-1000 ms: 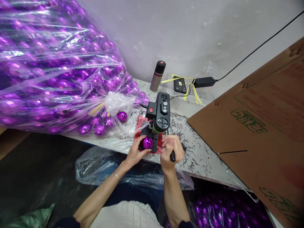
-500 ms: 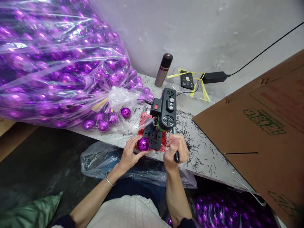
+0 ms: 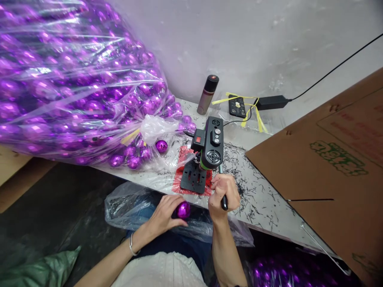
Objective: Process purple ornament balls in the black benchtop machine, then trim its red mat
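Observation:
Just off the table's front edge, my left hand (image 3: 167, 211) has a shiny purple faceted bauble (image 3: 183, 209) between its fingers and thumb. A little gap may show at the thumb; firmness of the grip is unclear. My right hand (image 3: 224, 195) is wrapped round the black-tipped lever (image 3: 224, 203) of a small black machine (image 3: 214, 143). The machine has round vents, buttons and a red switch. Its slotted black base plate (image 3: 193, 179) lies bare over a red sheet (image 3: 178, 181). Clear plastic (image 3: 128, 203) hangs below my left hand.
A large clear bag of purple baubles (image 3: 74, 87) fills the left, with several loose ones by its knot. Black bits (image 3: 254, 191) litter the table. Behind stand a spray can (image 3: 208, 95), a phone-like black object (image 3: 237, 106) and a power adapter (image 3: 272, 102). A cardboard box (image 3: 323, 159) is right.
My left hand has drawn the bauble back from the base plate, toward my body and past the table edge. My right hand stays on the lever. The view has shifted slightly.

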A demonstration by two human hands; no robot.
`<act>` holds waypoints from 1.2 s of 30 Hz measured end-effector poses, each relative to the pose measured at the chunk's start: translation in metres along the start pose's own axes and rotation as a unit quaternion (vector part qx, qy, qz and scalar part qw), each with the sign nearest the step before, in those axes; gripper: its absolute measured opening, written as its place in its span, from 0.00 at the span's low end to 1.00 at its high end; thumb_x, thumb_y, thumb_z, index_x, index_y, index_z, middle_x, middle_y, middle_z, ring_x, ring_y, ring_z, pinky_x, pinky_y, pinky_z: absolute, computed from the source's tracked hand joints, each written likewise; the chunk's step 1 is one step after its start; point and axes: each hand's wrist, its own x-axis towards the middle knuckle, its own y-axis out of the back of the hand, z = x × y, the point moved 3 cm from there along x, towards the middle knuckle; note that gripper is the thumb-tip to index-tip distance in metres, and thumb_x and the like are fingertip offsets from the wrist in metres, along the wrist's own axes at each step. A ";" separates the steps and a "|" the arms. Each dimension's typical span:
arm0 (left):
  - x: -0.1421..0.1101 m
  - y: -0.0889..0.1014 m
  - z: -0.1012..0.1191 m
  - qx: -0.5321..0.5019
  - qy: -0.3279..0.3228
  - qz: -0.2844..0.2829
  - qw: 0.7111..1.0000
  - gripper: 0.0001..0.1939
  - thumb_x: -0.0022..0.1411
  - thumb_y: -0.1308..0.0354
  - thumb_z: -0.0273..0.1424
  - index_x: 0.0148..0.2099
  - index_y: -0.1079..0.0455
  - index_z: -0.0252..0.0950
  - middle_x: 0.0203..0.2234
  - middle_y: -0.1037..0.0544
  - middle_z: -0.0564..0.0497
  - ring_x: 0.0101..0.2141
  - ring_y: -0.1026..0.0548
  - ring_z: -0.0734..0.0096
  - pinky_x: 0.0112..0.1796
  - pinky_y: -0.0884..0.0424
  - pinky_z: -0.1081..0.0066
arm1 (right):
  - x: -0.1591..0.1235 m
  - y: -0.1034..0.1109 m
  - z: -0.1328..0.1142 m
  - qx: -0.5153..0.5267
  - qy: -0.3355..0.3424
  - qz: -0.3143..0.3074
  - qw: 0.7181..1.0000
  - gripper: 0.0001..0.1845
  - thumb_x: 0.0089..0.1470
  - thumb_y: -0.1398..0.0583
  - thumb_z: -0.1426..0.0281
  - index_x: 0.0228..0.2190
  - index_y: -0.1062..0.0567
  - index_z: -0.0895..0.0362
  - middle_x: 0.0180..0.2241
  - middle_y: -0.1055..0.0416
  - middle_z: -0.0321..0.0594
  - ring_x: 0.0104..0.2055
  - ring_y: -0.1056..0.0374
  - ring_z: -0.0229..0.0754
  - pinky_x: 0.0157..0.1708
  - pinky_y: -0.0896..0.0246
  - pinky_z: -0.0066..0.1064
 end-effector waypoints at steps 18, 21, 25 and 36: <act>0.157 0.075 -0.120 0.219 0.229 0.043 0.947 0.28 0.61 0.35 0.32 0.62 0.33 0.35 0.50 0.22 0.37 0.52 0.24 0.45 0.54 0.29 0.51 | -0.005 0.002 0.003 -0.003 -0.003 -0.029 1.000 0.16 0.63 0.48 0.80 0.24 0.35 0.55 0.24 0.35 0.34 0.27 0.34 0.36 0.27 0.41 0.30; 0.144 0.074 -0.113 0.185 0.188 0.049 0.963 0.30 0.62 0.37 0.33 0.65 0.36 0.38 0.56 0.26 0.39 0.54 0.25 0.49 0.53 0.27 0.55 | -0.005 0.001 0.003 -0.004 0.001 -0.024 1.000 0.16 0.63 0.48 0.80 0.25 0.35 0.54 0.24 0.35 0.34 0.27 0.35 0.37 0.27 0.42 0.31; 0.122 0.062 -0.102 0.179 0.134 0.010 0.975 0.28 0.63 0.47 0.21 0.63 0.30 0.42 0.64 0.34 0.38 0.61 0.32 0.48 0.58 0.32 0.49 | -0.005 0.001 0.003 -0.007 0.002 -0.018 1.000 0.16 0.63 0.48 0.80 0.25 0.35 0.54 0.24 0.35 0.33 0.27 0.35 0.37 0.27 0.41 0.31; 0.138 0.061 -0.114 0.074 0.233 0.051 0.968 0.24 0.66 0.40 0.44 0.59 0.28 0.36 0.49 0.19 0.39 0.50 0.21 0.50 0.52 0.27 0.55 | -0.005 0.002 0.002 -0.009 -0.005 -0.018 1.000 0.16 0.63 0.48 0.80 0.24 0.34 0.55 0.23 0.35 0.33 0.27 0.35 0.36 0.27 0.41 0.30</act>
